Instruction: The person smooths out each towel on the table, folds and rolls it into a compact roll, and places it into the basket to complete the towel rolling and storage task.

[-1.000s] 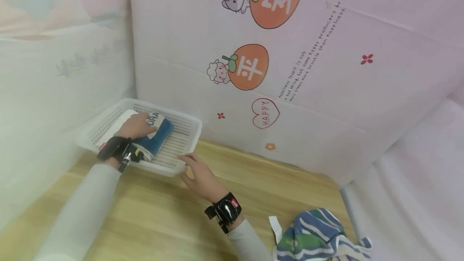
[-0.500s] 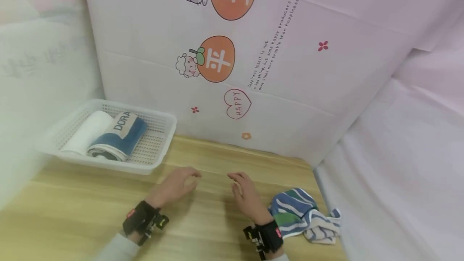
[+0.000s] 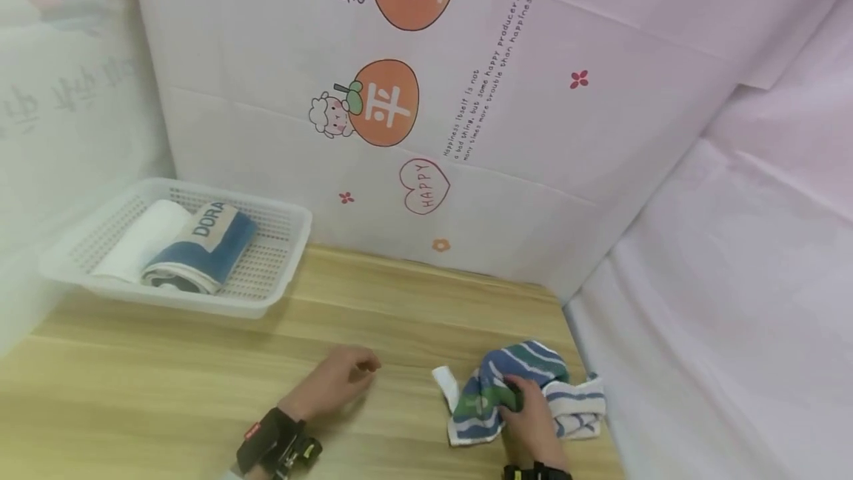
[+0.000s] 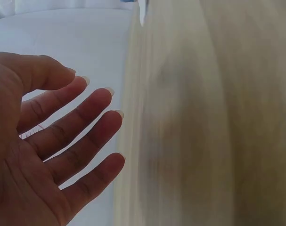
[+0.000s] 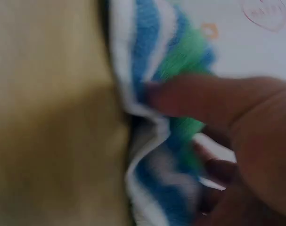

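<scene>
A striped towel in blue, green and white [image 3: 486, 398] lies crumpled on the right side of the table. My right hand [image 3: 536, 421] pinches a fold of it; in the blurred right wrist view the thumb [image 5: 194, 94] presses one face of the towel [image 5: 152, 42] while fingers curl behind. Over the table's middle, my left hand [image 3: 336, 384] holds nothing. Its fingers [image 4: 81, 127] are spread and slightly bent in the left wrist view.
At the back left stands a white perforated basket [image 3: 286, 265] holding a rolled white towel [image 3: 143, 239] and a rolled blue towel [image 3: 229, 243] marked DORA. A white tag [image 3: 446, 385] sticks out by the striped towel. Printed cloth walls [image 3: 520, 221] border the wooden table [image 3: 373, 287].
My left hand has left the rolled blue towel in the basket and moved right over the table. My right hand has moved from beside the basket to the striped towel and taken hold of it.
</scene>
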Demonstrator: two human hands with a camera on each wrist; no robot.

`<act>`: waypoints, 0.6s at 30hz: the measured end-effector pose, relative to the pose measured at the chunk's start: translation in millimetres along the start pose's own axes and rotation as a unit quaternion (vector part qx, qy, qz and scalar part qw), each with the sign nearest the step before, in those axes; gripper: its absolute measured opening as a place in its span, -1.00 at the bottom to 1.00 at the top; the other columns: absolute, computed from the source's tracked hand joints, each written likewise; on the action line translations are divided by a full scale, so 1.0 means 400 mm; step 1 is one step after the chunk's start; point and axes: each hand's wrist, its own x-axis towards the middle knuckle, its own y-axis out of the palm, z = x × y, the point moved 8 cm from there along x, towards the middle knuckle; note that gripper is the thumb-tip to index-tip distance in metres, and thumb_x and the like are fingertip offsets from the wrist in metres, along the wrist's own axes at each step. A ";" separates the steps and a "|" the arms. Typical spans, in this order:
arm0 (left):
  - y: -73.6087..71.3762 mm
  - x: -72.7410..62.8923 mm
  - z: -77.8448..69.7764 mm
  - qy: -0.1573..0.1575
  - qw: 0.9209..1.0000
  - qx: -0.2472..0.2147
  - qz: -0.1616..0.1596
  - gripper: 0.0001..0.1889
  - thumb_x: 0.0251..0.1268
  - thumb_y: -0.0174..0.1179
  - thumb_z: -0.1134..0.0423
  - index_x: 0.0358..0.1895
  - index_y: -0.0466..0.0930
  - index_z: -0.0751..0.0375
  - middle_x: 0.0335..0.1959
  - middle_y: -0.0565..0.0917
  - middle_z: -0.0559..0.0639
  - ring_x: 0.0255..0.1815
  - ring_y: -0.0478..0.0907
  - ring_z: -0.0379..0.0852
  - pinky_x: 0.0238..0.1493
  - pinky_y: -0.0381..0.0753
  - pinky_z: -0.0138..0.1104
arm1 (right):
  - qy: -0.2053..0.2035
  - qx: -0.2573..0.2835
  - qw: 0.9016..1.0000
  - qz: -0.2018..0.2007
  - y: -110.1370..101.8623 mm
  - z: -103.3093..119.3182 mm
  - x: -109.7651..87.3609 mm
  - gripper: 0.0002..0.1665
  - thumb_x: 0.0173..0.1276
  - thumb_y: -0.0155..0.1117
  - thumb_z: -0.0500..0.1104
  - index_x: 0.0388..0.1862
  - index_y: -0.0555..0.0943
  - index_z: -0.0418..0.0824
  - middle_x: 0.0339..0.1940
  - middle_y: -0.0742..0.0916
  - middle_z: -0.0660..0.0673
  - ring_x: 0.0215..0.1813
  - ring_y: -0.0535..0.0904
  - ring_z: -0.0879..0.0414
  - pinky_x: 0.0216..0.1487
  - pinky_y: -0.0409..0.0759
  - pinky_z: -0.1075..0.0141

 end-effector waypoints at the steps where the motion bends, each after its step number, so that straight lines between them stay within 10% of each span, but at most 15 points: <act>1: 0.001 -0.003 -0.002 0.003 1.000 0.000 -0.003 -0.76 0.39 0.23 0.30 0.07 0.66 0.17 0.00 0.71 -0.04 0.03 0.63 -0.08 0.09 0.67 -0.10 | -0.007 0.003 1.000 -0.006 0.015 0.003 0.003 -0.39 0.12 0.52 -0.35 0.19 0.60 -0.36 0.10 0.66 -0.35 0.16 0.59 -0.32 0.19 0.55 -0.18; 12: 0.030 -0.009 -0.050 0.031 0.999 0.039 -0.018 -0.65 0.24 0.37 0.25 0.09 0.64 0.21 0.01 0.71 0.01 0.06 0.62 0.01 0.13 0.64 -0.05 | -0.107 -0.001 0.994 -0.034 0.124 0.201 0.037 -0.97 0.29 0.43 -0.24 -0.29 0.74 -0.15 -0.32 0.78 -0.05 -0.25 0.69 0.04 -0.23 0.63 0.18; 18: 0.074 -0.021 -0.070 0.043 0.988 0.151 0.001 -0.29 -0.08 0.57 0.00 0.19 0.59 0.21 -0.03 0.64 -0.03 -0.04 0.55 -0.13 0.03 0.62 -0.23 | -0.141 -0.003 0.989 -0.041 0.189 0.332 0.032 -0.82 0.42 0.24 -0.31 -0.42 0.62 -0.15 -0.60 0.58 0.07 -0.52 0.45 0.23 -0.49 0.38 0.32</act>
